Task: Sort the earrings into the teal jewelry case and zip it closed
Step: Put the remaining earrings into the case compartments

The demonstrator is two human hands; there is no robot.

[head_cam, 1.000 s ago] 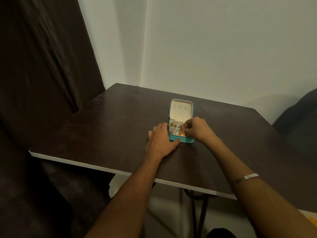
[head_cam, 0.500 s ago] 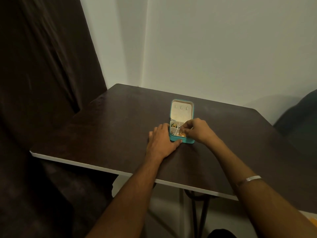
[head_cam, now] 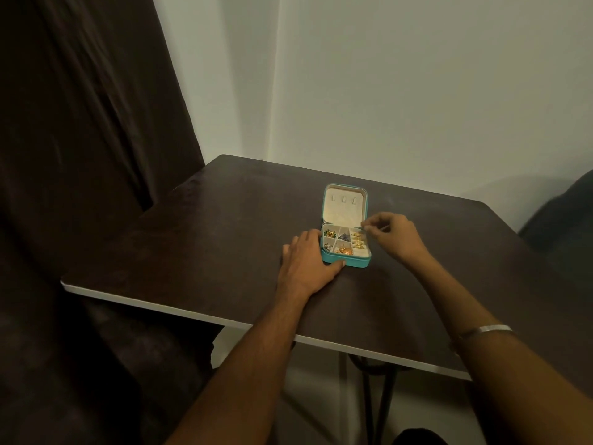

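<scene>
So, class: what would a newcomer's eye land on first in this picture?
The open teal jewelry case in the middle of the dark table, its compartments holding small gold and coloured earrings. The left hand rests against its near-left corner, and the right hand pinches near its right edge.

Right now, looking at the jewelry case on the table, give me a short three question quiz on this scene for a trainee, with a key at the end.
1. True or false: the lid of the teal jewelry case is zipped shut.
2. Multiple choice: where is the left hand? A) flat on the dark table against the case's left side, thumb at its front edge; B) inside a compartment; C) off the table.
3. Short answer: on which side of the tray does the row of gold earrings sit?

Key
1. False: the lid stands open, cream lining showing.
2. A.
3. The right side, below the fingertips of the right hand, which are pinched together; what they pinch is too small to tell.
</scene>
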